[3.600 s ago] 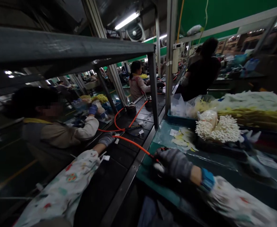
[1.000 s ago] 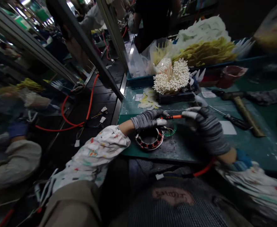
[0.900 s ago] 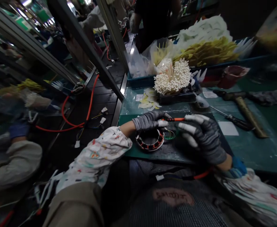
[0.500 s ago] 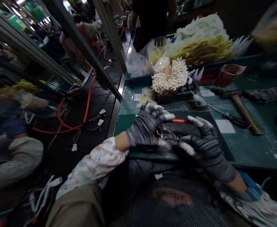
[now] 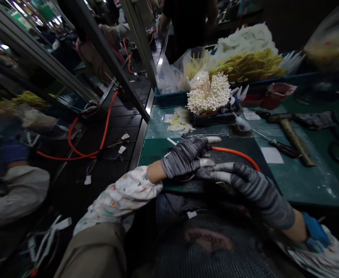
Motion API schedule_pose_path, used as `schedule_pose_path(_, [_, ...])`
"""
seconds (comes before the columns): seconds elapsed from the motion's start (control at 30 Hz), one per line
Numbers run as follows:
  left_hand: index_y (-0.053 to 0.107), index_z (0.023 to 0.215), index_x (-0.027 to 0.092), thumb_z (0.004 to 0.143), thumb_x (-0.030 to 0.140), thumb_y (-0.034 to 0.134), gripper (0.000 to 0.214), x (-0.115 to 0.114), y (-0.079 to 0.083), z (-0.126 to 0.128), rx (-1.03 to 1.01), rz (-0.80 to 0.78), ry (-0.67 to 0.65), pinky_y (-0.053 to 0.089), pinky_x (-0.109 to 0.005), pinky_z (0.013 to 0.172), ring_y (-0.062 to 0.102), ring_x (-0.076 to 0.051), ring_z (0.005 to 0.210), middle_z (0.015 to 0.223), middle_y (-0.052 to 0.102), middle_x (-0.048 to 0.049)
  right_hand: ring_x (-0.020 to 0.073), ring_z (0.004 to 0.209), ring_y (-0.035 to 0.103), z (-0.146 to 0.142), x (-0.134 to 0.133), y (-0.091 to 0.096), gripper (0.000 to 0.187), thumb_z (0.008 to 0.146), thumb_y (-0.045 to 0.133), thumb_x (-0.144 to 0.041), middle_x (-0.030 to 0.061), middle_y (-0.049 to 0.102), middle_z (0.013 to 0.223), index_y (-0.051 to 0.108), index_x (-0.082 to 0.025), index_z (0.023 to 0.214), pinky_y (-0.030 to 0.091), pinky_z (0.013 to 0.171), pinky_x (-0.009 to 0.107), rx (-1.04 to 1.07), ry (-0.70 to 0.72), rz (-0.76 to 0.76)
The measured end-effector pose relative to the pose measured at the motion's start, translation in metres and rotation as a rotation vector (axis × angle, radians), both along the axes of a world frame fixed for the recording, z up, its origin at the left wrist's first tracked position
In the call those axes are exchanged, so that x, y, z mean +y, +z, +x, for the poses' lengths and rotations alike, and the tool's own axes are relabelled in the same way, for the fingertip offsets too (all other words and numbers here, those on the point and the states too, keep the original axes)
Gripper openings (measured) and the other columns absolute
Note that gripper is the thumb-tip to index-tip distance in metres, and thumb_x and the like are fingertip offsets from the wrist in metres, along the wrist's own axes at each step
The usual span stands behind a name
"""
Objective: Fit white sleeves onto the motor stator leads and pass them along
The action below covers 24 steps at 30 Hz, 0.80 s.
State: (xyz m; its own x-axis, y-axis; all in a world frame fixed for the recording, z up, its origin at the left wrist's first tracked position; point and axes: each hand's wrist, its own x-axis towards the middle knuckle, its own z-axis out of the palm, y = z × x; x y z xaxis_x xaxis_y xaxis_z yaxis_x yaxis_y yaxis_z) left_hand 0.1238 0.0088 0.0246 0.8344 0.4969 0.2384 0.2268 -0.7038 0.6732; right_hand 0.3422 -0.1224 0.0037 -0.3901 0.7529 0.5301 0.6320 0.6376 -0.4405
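The person's left hand (image 5: 185,156), in a grey striped glove, is curled down over the work on the green bench mat (image 5: 302,181); whether its grip holds anything cannot be told, because the fingers and palm cover what lies beneath. The right hand (image 5: 253,189), gloved alike, reaches in from the right with its fingers stretched out straight, their tips just beside the left hand, in an open grip around nothing visible. An orange cable (image 5: 235,152) runs from the left hand's fingertips and curves rightward across the dark work pad (image 5: 233,164) behind the right fingers. Farther along the bench lie a screwdriver (image 5: 282,148) and a hammer (image 5: 290,123). A white bristling bundle of stick-like pieces (image 5: 208,94) stands behind the hands, in front of a blue tray (image 5: 169,99).
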Motion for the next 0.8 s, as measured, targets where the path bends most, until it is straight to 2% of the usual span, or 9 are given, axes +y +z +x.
schedule_pose_path(0.07, [0.054, 0.152, 0.017, 0.107, 0.053, 0.056, 0.057, -0.011, -0.006, -0.006, -0.031, 0.098, 0.117, 0.036, -0.054, 0.13, 0.075, -0.024, 0.113, 0.117, 0.079, -0.0094, 0.0222, 0.1, 0.081, 0.002, 0.001, -0.003, 0.03, 0.105, 0.059, -0.018, 0.0054, 0.082, 0.118, 0.074, -0.03, 0.128, 0.069, 0.087, 0.033, 0.048, -0.012, 0.005])
schedule_pose_path(0.2, [0.07, 0.124, 0.02, 0.099, 0.076, 0.056, 0.063, -0.033, -0.018, -0.012, 0.042, 0.505, 0.127, 0.016, -0.066, 0.137, 0.073, -0.03, 0.121, 0.115, 0.081, -0.0069, 0.0246, 0.101, 0.082, 0.007, -0.001, -0.016, 0.025, 0.101, 0.067, -0.021, 0.0058, 0.083, 0.119, 0.077, -0.028, 0.123, 0.07, 0.088, 0.038, 0.164, -0.108, 0.02])
schedule_pose_path(0.3, [0.073, 0.115, 0.015, 0.104, 0.059, 0.06, 0.047, -0.043, -0.026, -0.004, 0.095, 0.781, 0.195, 0.021, -0.061, 0.139, 0.075, -0.029, 0.115, 0.111, 0.082, -0.0067, 0.0263, 0.099, 0.082, 0.002, 0.002, -0.02, 0.023, 0.096, 0.076, -0.025, 0.0036, 0.084, 0.114, 0.079, -0.029, 0.119, 0.07, 0.087, 0.04, 0.3, -0.149, -0.026])
schedule_pose_path(0.4, [0.073, 0.116, 0.012, 0.109, 0.036, 0.053, 0.032, -0.049, -0.035, 0.008, 0.033, 0.894, 0.317, 0.034, -0.049, 0.137, 0.076, -0.026, 0.117, 0.11, 0.082, -0.0092, 0.0253, 0.089, 0.082, -0.019, 0.017, -0.016, 0.012, 0.092, 0.083, -0.029, 0.0014, 0.084, 0.099, 0.079, -0.029, 0.104, 0.069, 0.081, 0.041, 0.603, -0.301, -0.049])
schedule_pose_path(0.53, [0.063, 0.139, 0.005, 0.109, 0.032, 0.054, 0.041, -0.053, -0.041, -0.003, 0.074, 0.863, 0.396, 0.042, -0.048, 0.13, 0.064, -0.03, 0.141, 0.135, 0.075, -0.0185, 0.0224, 0.083, 0.077, -0.06, 0.046, -0.015, 0.012, 0.096, 0.081, -0.037, 0.0002, 0.08, 0.093, 0.074, -0.027, 0.095, 0.066, 0.08, 0.04, 0.955, -0.435, 0.058])
schedule_pose_path(0.63, [0.06, 0.146, 0.014, 0.111, 0.048, 0.047, 0.051, -0.046, -0.034, -0.039, 0.057, 0.741, 0.268, 0.031, -0.053, 0.135, 0.058, -0.03, 0.147, 0.143, 0.072, -0.0142, 0.0215, 0.088, 0.074, -0.079, 0.065, -0.02, 0.016, 0.103, 0.071, -0.041, 0.0013, 0.076, 0.097, 0.071, -0.026, 0.1, 0.063, 0.084, 0.04, 1.046, -0.341, 0.082])
schedule_pose_path(0.7, [0.067, 0.137, 0.023, 0.111, 0.062, 0.03, 0.059, -0.03, -0.027, -0.067, -0.042, 0.596, 0.183, 0.029, -0.054, 0.135, 0.062, -0.028, 0.142, 0.139, 0.075, -0.0093, 0.0209, 0.089, 0.072, -0.086, 0.072, -0.025, 0.021, 0.106, 0.063, -0.045, 0.001, 0.073, 0.096, 0.069, -0.026, 0.102, 0.062, 0.086, 0.04, 1.092, -0.234, 0.062])
schedule_pose_path(0.77, [0.074, 0.124, 0.025, 0.112, 0.063, 0.026, 0.062, -0.004, -0.026, -0.087, -0.106, 0.372, 0.286, 0.044, -0.048, 0.125, 0.07, -0.024, 0.128, 0.126, 0.08, -0.0075, 0.0195, 0.084, 0.07, -0.089, 0.074, -0.03, 0.024, 0.106, 0.062, -0.049, -0.0003, 0.07, 0.091, 0.069, -0.027, 0.1, 0.062, 0.08, 0.037, 1.092, -0.132, 0.01])
schedule_pose_path(0.8, [0.076, 0.119, 0.023, 0.113, 0.054, 0.03, 0.056, 0.012, -0.029, -0.092, -0.091, 0.266, 0.438, 0.052, -0.044, 0.117, 0.072, -0.023, 0.124, 0.124, 0.08, -0.0089, 0.019, 0.08, 0.07, -0.09, 0.073, -0.032, 0.024, 0.105, 0.064, -0.05, -0.0007, 0.071, 0.088, 0.07, -0.027, 0.099, 0.062, 0.076, 0.036, 1.059, -0.072, -0.031])
